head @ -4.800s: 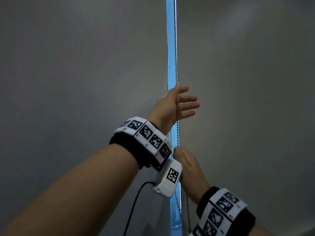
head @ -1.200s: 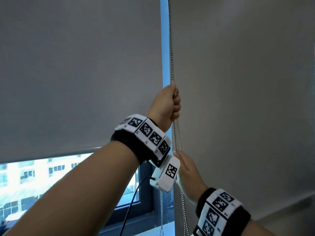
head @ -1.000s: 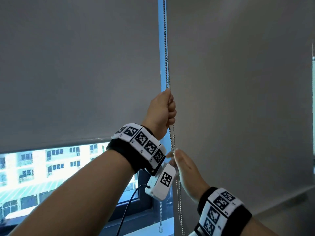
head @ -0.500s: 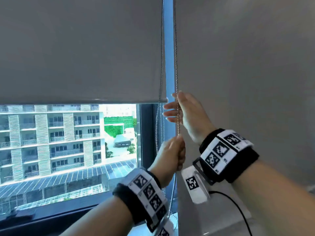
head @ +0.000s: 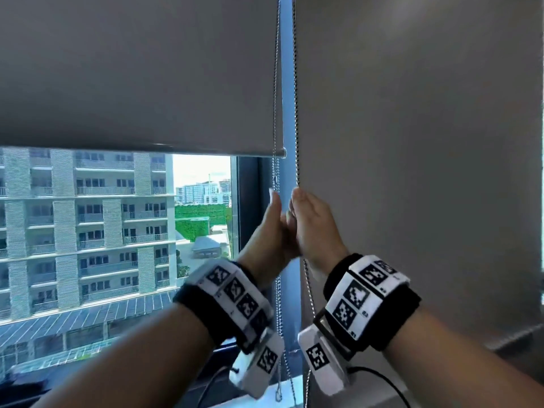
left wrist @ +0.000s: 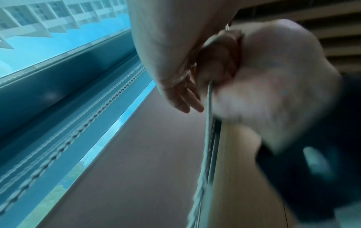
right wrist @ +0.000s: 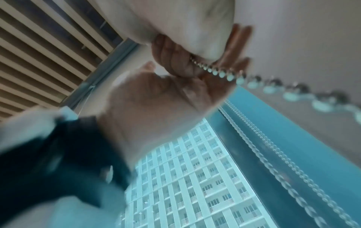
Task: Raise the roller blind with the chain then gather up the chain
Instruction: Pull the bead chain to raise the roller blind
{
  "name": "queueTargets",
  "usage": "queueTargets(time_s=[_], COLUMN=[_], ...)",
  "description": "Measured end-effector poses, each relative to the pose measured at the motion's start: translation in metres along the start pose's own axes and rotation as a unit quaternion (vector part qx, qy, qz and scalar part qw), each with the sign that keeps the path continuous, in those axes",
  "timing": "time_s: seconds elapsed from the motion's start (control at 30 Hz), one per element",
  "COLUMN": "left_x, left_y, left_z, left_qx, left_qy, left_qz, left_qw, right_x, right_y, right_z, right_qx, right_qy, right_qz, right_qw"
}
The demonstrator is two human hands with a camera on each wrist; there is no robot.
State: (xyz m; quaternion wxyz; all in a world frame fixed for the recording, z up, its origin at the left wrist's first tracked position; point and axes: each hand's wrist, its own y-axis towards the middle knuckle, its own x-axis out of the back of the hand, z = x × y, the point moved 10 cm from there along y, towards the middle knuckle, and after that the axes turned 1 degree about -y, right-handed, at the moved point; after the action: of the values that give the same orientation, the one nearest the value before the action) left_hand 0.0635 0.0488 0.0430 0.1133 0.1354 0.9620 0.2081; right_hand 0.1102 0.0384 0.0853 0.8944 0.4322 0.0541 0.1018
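Observation:
The grey roller blind (head: 141,83) on the left is partly raised, its bottom bar (head: 206,149) above the open window. A bead chain (head: 295,113) hangs taut along the gap between the two blinds. My right hand (head: 300,207) grips this chain in a fist, and the chain (head: 307,287) runs on below it. My left hand (head: 275,207) is right beside it, fingers straight and pointing up, holding nothing. In the right wrist view the chain (right wrist: 215,71) leaves my curled right fingers (right wrist: 171,61). The left wrist view shows my straight left fingers (left wrist: 185,100).
A second grey blind (head: 412,142) on the right is fully down. Another thin chain (head: 275,83) hangs by the left blind's edge. Below are the dark window frame (head: 247,201) and the sill (head: 291,390). Cables trail from both wrist cameras.
My left hand has let go of the chain and risen beside the right. My right hand has closed on the chain and come down. The left blind has gone up since the first frame.

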Motion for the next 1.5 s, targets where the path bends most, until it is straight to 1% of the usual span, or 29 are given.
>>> queueTargets(time_s=[0.07,0.13,0.2,0.27,0.37,0.43,0.5,0.6,0.7,0.77,0.83,0.97,1.03,1.17,1.27,1.33,1.4,1.5], left_x=[0.002,0.001,-0.006,-0.013,-0.023,-0.022,-0.018,-0.014,-0.007,-0.004,-0.001,0.006,0.008,0.016,0.025,0.029,0.029,0.019], left_y=[0.013,0.022,0.026,0.031,0.037,0.039,0.040,0.038,0.033,0.029,0.024,0.010,0.002,-0.014,-0.020,-0.022,-0.022,-0.020], left_z=[-0.031,-0.058,-0.082,-0.100,-0.115,-0.114,-0.105,-0.084,-0.072,-0.066,-0.056,-0.026,-0.007,0.041,0.073,0.087,0.091,0.083], left_qx=[-0.032,-0.058,-0.085,-0.110,-0.122,-0.116,-0.117,-0.114,-0.117,-0.123,-0.121,-0.108,-0.092,-0.052,-0.041,-0.027,-0.011,0.034], left_qy=[-0.003,0.025,0.036,0.015,-0.013,0.000,0.026,0.033,0.029,0.036,0.034,0.035,0.046,0.066,0.066,0.053,0.053,0.059], left_qz=[-0.016,-0.025,-0.031,-0.034,-0.041,-0.064,-0.085,-0.092,-0.095,-0.092,-0.090,-0.096,-0.095,-0.094,-0.097,-0.092,-0.071,-0.029], left_qw=[0.999,0.998,0.995,0.993,0.992,0.991,0.989,0.989,0.988,0.987,0.988,0.989,0.990,0.992,0.992,0.994,0.996,0.997], right_x=[-0.003,-0.004,-0.002,-0.001,-0.004,-0.007,-0.004,0.000,0.002,0.003,0.011,0.015,0.014,0.009,0.001,0.003,0.006,0.002], right_y=[-0.007,-0.013,-0.019,-0.026,-0.040,-0.051,-0.060,-0.075,-0.084,-0.082,-0.067,-0.029,-0.010,0.019,0.026,0.023,0.021,0.018], right_z=[-0.009,-0.012,-0.014,-0.019,-0.035,-0.050,-0.065,-0.083,-0.096,-0.096,-0.089,-0.058,-0.036,-0.003,0.006,0.005,0.007,0.012], right_qx=[-0.018,-0.014,0.002,0.014,-0.002,-0.020,-0.043,-0.062,-0.126,-0.145,-0.131,-0.108,-0.092,-0.053,-0.047,-0.042,-0.022,-0.003], right_qy=[0.043,0.058,0.016,-0.026,-0.038,-0.034,-0.027,-0.030,-0.002,-0.015,-0.029,0.037,0.055,0.038,0.063,0.063,0.044,0.026], right_qz=[0.021,0.038,0.035,0.032,0.053,0.080,0.092,0.098,0.108,0.112,0.087,0.045,0.039,0.035,0.041,0.016,-0.008,-0.004], right_qw=[0.999,0.998,0.999,0.999,0.998,0.996,0.994,0.993,0.986,0.983,0.987,0.992,0.994,0.997,0.996,0.997,0.999,1.000])
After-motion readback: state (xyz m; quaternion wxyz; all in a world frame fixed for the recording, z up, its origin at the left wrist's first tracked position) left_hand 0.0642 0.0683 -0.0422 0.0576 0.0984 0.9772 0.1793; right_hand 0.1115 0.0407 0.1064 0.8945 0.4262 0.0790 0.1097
